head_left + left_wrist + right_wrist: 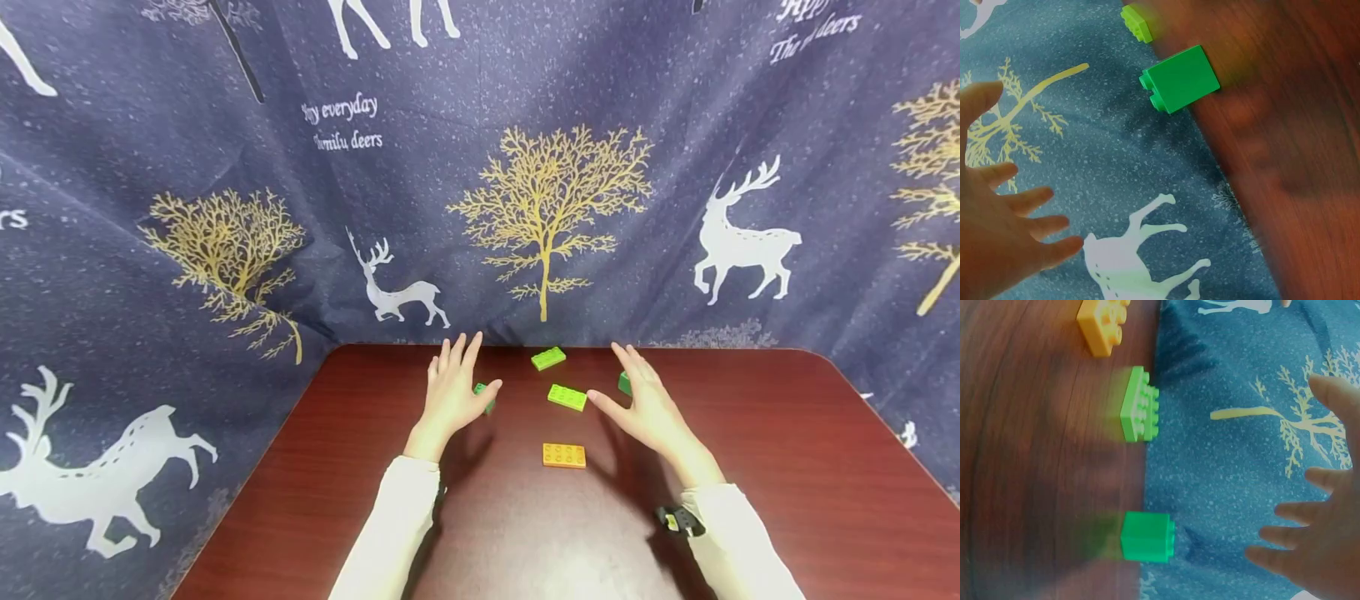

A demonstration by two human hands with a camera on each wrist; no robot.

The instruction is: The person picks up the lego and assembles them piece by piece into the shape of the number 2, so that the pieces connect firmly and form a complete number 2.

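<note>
Both hands hover over the table with fingers spread and nothing held. Nearest my left hand [450, 402] is a dark green toy brick [490, 407], partly hidden behind it in the head view; its smooth side and studs [1182, 79] show in the left wrist view. My right hand [651, 414] overlaps a second green brick [625, 383], seen whole as a small block [1146, 536] in the right wrist view. Between the hands lie a lime green flat brick [567, 397], another lime brick [548, 358] farther back, and an orange eight-stud brick [564, 455] closer to me.
The reddish-brown wooden table [787, 433] has rounded far corners. A dark blue cloth [480, 192] printed with white deer and golden trees hangs right behind its far edge. A small black device [679, 521] sits at the right sleeve's cuff.
</note>
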